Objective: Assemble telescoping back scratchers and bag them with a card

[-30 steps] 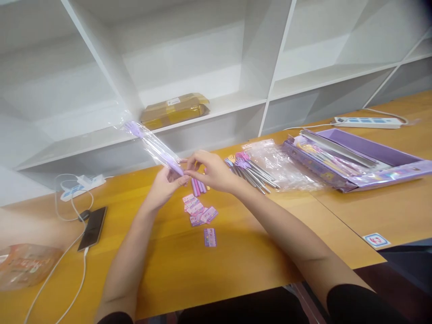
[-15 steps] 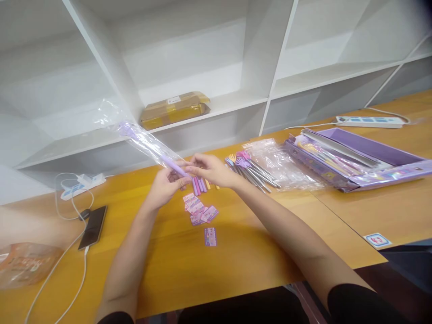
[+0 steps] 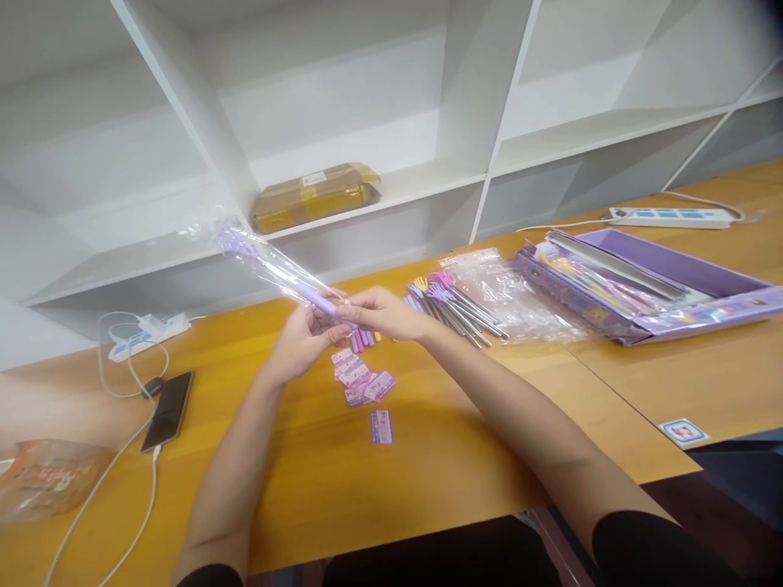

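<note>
Both hands hold a purple back scratcher (image 3: 315, 298) inside a clear plastic sleeve (image 3: 278, 265). It tilts up to the left, its head at the upper end. My left hand (image 3: 298, 342) is closed around the lower handle, thumb on the near side. My right hand (image 3: 382, 312) pinches the sleeve's lower end beside it. Just below and behind the hands, several coloured handles (image 3: 362, 341) show in part. Small pink and purple printed cards (image 3: 356, 375) lie in a loose pile, one card (image 3: 381, 426) apart. Several metal-stemmed back scratchers (image 3: 456, 306) with hand-shaped heads lie to the right.
Clear plastic sleeves (image 3: 507, 297) lie beside an open purple box (image 3: 636, 269) with wrapped items inside. At left are a phone (image 3: 168, 412) with a cable, a power strip (image 3: 150, 336) and an orange-printed bag (image 3: 52, 477). A taped parcel (image 3: 315, 196) sits on the shelf.
The wrapped back scratcher has shifted slightly down and to the right, its head lower than before. My right fingers have moved down onto the sleeve's lower end. The cards stay put.
</note>
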Available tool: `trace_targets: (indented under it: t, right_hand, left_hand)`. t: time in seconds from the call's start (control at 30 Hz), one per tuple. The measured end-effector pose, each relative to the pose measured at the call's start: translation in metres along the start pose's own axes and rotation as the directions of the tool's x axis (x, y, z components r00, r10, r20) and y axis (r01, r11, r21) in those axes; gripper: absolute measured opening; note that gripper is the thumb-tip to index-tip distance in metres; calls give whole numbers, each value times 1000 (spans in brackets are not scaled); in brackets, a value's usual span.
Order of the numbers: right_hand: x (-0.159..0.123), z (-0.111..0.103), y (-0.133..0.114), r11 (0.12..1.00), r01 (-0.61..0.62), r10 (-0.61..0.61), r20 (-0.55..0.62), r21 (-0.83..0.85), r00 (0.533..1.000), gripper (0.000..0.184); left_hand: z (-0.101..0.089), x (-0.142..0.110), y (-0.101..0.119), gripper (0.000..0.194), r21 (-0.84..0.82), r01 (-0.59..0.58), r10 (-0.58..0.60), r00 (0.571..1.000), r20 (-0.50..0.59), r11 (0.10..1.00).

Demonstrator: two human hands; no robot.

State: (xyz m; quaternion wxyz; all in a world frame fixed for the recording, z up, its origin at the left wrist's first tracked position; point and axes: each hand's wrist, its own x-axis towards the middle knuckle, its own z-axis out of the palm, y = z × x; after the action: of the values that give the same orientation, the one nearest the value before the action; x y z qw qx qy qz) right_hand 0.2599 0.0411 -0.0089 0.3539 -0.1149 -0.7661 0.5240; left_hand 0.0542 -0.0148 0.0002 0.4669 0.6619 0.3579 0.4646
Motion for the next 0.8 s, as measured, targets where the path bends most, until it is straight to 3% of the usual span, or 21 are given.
trace_targets:
  t: [0.17, 0.33, 0.5, 0.8]
  right_hand:
    - [0, 5, -2, 994, 72, -80, -88, -85, 993, 57]
    - [-3, 7, -7, 998, 44, -46, -31, -48, 998, 57]
    - [-4, 7, -11, 997, 35, -37, 25, 73, 999, 65]
    - [-1, 12, -4, 956, 1, -15, 48, 293, 999, 60]
  left_hand:
    - [-7, -2, -3, 46, 189, 49, -42, 998, -43, 981]
    - [-10, 2, -7, 47, 291, 5, -32, 996, 85, 957]
    - [-5, 4, -9, 52, 234, -59, 32, 992, 118, 970]
    - [-3, -6, -8, 48, 404, -291, 264, 957, 122, 867]
